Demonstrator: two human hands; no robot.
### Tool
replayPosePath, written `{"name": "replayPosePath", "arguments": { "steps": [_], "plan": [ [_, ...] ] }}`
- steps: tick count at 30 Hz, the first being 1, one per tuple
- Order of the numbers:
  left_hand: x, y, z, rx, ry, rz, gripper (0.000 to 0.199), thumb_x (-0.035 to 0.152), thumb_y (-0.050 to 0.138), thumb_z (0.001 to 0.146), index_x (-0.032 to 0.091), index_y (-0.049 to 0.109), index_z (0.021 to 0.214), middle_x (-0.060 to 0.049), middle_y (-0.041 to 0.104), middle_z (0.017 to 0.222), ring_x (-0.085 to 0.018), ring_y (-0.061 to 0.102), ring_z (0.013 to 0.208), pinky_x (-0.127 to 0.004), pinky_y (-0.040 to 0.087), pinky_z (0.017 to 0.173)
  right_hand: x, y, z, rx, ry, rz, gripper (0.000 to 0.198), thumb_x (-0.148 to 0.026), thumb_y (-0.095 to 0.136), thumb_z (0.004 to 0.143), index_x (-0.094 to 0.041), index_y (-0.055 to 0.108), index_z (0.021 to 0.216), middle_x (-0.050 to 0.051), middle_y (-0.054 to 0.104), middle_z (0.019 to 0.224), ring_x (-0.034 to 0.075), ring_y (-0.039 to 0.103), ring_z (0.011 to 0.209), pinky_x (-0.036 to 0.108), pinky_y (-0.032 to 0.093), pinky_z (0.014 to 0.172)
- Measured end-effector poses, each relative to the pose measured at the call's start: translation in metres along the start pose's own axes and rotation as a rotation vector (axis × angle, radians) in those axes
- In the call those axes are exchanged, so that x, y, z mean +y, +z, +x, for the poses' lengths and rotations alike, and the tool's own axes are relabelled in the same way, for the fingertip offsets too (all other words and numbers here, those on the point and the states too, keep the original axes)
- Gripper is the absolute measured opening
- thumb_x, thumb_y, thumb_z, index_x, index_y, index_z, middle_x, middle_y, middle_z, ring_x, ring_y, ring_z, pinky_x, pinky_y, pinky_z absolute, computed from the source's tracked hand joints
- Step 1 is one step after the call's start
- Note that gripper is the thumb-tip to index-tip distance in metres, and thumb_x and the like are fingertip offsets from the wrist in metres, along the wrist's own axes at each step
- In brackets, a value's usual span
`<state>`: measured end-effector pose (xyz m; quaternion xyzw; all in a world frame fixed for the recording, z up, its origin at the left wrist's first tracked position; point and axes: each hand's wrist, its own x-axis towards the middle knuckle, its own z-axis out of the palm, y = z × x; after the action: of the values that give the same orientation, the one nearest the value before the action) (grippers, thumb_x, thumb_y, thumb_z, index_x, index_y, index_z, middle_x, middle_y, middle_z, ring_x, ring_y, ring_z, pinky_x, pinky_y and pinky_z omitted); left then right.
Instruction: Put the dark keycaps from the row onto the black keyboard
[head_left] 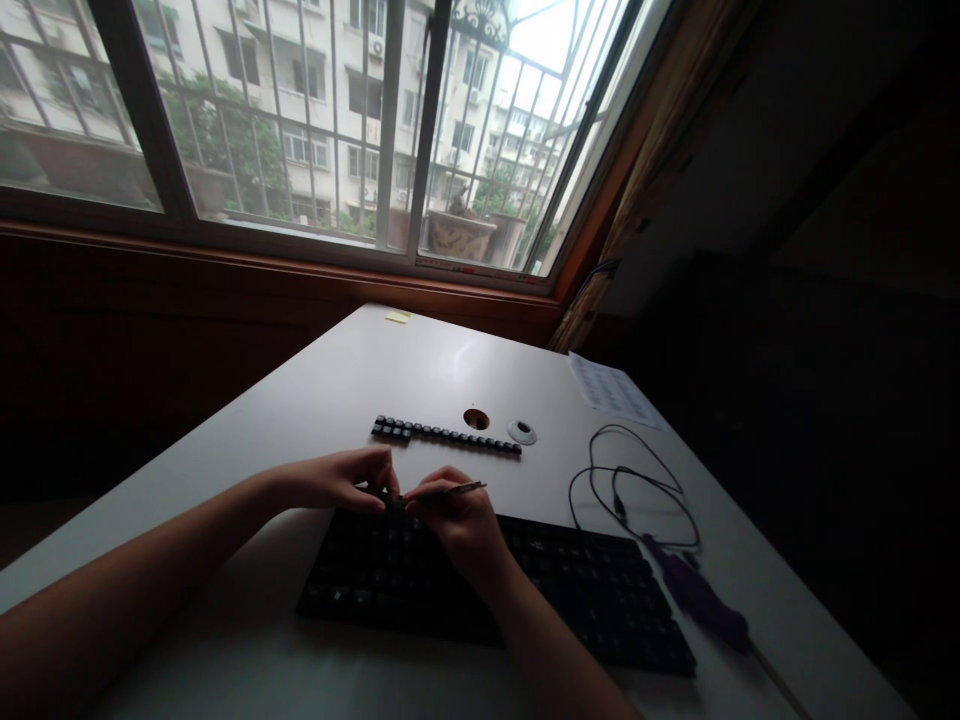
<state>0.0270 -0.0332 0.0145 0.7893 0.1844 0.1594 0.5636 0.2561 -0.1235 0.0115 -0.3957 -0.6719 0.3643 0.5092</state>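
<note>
A black keyboard (585, 590) lies on the white table, several key positions along its far left edge covered by my hands. My left hand (349, 480) is closed at that far left edge, thumb and curled fingers around a small dark piece I cannot make out. Right beside it, my right hand (461, 520) grips a slim, pen-like tool (469, 487); its rear end sticks out to the right and its tip points at my left fingertips. Just beyond both hands, black keycaps (457, 436) stand in a long row, with a short second row at the left.
Behind the keycaps are a round cable hole (476, 419) in the white table (300, 400) and its loose round cover (523, 432). A coiled black cable (637, 470), a purple object (697, 595) and printed paper (611, 388) lie right. A yellow note (397, 317) sits near the window.
</note>
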Motion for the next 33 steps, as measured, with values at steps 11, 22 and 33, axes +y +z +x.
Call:
{"name": "replayPosePath", "arguments": {
  "steps": [11, 22, 33],
  "plan": [
    [-0.001, 0.0, 0.001, 0.006, 0.015, 0.106, 0.028, 0.04, 0.069, 0.086, 0.018, 0.065, 0.102, 0.0, 0.056, 0.083, -0.014, 0.045, 0.072, -0.025, 0.034, 0.064, -0.003, 0.002, -0.005, -0.004, -0.084, -0.081, 0.012, -0.02, 0.07, 0.082, -0.026, 0.078, 0.089, 0.003, 0.065, 0.085, 0.016, 0.062, 0.074, 0.029, 0.052, 0.064],
    [0.015, 0.0, 0.002, -0.042, 0.099, 0.179, 0.027, 0.036, 0.066, 0.087, 0.016, 0.058, 0.072, -0.006, 0.063, 0.093, -0.018, 0.055, 0.082, -0.028, 0.043, 0.074, -0.003, -0.002, -0.002, -0.037, -0.028, 0.069, 0.01, -0.018, 0.071, 0.081, -0.024, 0.076, 0.087, 0.003, 0.062, 0.087, 0.016, 0.062, 0.076, 0.03, 0.053, 0.068],
    [-0.01, 0.002, 0.004, 0.227, -0.041, -0.193, 0.033, 0.037, 0.073, 0.08, 0.015, 0.05, 0.07, -0.005, 0.063, 0.095, -0.016, 0.054, 0.078, -0.028, 0.041, 0.068, 0.007, -0.001, 0.0, 0.213, -0.041, -0.084, 0.002, -0.022, 0.06, 0.087, -0.021, 0.061, 0.088, 0.003, 0.058, 0.088, 0.017, 0.056, 0.081, 0.029, 0.048, 0.073]
  ]
}}
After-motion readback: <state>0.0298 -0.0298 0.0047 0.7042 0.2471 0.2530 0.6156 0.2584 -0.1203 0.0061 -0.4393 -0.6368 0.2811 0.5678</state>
